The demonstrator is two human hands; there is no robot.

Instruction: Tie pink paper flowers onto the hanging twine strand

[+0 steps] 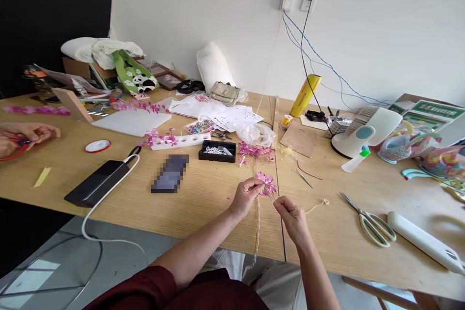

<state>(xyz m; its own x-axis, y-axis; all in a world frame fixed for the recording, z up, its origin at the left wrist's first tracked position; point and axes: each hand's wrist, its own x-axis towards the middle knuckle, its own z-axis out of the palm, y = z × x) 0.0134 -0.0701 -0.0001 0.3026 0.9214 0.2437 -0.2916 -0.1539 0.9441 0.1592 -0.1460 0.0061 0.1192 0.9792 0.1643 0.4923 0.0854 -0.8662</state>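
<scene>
A small bunch of pink flowers (267,183) is held low over the table, near its front edge. The fingers of my left hand (247,198) pinch it at the left side of the petals. My right hand (293,218) is closed around the thin pale stems just below the blossoms. Beneath my left hand a braided cord (257,223) runs down over the table edge. More pink flowers (256,151) lie just beyond my hands. A black tray (217,151) with small white pieces sits to their left.
Open-looking scissors (370,220) and a white bar-shaped device (423,240) lie at right, near a white fan (366,131). A black power bank (100,181) with a white cable is at left. Another person's hands (29,136) work at the far left.
</scene>
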